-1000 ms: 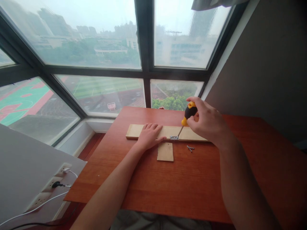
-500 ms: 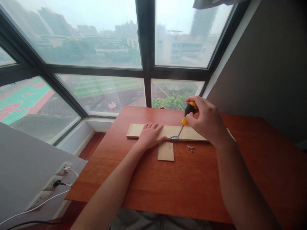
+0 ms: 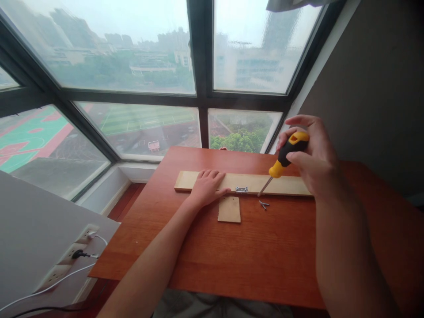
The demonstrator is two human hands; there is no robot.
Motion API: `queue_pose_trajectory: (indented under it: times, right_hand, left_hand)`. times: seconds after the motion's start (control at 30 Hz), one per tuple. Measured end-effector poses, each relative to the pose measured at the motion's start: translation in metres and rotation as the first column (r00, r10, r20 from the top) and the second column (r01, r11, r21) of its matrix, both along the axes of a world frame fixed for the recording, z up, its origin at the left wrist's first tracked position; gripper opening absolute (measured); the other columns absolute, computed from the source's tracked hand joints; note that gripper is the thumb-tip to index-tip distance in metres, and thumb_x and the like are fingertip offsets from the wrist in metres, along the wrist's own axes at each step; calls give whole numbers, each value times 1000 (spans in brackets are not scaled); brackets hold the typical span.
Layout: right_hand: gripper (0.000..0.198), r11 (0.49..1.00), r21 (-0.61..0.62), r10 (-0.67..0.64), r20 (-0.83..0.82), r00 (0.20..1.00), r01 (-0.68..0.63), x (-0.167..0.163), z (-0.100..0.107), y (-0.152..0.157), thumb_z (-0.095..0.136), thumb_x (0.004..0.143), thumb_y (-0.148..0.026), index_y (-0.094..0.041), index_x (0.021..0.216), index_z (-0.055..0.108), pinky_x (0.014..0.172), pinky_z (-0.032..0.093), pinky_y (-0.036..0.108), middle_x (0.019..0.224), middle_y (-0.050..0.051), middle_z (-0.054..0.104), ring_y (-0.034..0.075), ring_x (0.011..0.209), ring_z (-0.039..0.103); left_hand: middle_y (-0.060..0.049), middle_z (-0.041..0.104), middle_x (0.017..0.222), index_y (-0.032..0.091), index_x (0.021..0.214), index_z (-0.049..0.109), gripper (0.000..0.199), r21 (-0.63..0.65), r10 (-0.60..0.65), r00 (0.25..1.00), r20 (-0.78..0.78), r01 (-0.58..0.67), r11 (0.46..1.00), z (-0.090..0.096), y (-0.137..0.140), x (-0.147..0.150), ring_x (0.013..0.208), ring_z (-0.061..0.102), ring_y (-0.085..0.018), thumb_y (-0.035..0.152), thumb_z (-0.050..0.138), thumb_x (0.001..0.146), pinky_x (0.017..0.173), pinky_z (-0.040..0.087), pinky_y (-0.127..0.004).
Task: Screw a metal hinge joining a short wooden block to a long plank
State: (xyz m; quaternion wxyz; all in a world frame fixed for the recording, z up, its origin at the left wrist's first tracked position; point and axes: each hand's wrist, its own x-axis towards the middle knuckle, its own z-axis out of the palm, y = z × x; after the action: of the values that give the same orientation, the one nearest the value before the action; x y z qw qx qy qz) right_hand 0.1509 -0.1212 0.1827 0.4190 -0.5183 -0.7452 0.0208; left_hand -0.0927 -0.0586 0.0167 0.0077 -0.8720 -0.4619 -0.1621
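Observation:
A long pale wooden board [image 3: 251, 181] lies across the table, with a small silver metal fitting [image 3: 241, 190] at its near edge. My left hand [image 3: 209, 186] rests flat on the board, left of the fitting, fingers stretched out. My right hand [image 3: 313, 154] grips a yellow and black screwdriver [image 3: 289, 154]. Its shaft slants down left, and the tip is apart from the fitting, to its right, near the board's front edge. Several loose screws [image 3: 264, 205] lie on the table just in front of that tip. A small thin wooden piece [image 3: 229, 210] lies flat before the board.
The reddish-brown wooden table [image 3: 238, 256] extends to the right wall [image 3: 371, 88]. Large windows [image 3: 132, 48] rise behind it. Power sockets [image 3: 59, 274] with plugged-in cables are on the low wall at the left.
My right hand has drawn the screwdriver away from the metal fitting, to the right and toward me. My left hand and the board have stayed put.

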Motion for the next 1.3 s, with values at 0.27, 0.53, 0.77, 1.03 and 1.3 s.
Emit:
queue_pose_trajectory:
  times: [0.27,0.53,0.77,1.03,1.3]
  right_hand:
    - [30,776,-434,235,-474,849,-457,-8,-24,-9,51,92,-46,-23,110,52,62,52,31,74,-2,57,16,66,60]
    - [38,882,-463,120,396,910,85,-16,-79,13,47,92,-47,-21,69,62,58,37,28,68,5,66,19,64,61]
    - [43,832,-459,137,714,686,312,-22,-110,33,39,95,-44,-19,85,73,63,42,31,89,14,73,27,82,69]
    - [43,824,-467,158,733,662,321,-30,-101,36,41,94,-43,-15,93,74,64,44,33,92,18,72,31,84,69]
    - [30,825,-495,203,709,676,272,-25,-97,36,45,91,-32,-19,89,72,61,39,29,93,13,73,25,81,68]
  left_hand:
    - [-10,59,125,26,131,53,59,13,2,1000,10,-2,1000,-2,0,0,117,51,-28,66,46,88,105,31,-42]
    - [-10,59,125,25,130,53,59,23,-3,1000,12,3,1000,-3,1,0,117,50,-28,65,47,87,105,31,-42]
    - [-10,60,124,24,130,53,58,21,-7,1000,8,6,1000,-3,1,1,115,51,-28,63,49,87,104,32,-42]
    - [-10,60,124,24,130,53,58,32,-9,1000,3,9,999,-3,1,0,115,51,-28,64,48,88,104,31,-41]
    - [-10,60,123,24,129,53,58,42,-12,1000,5,12,999,-4,2,1,115,52,-28,64,48,88,103,31,-41]
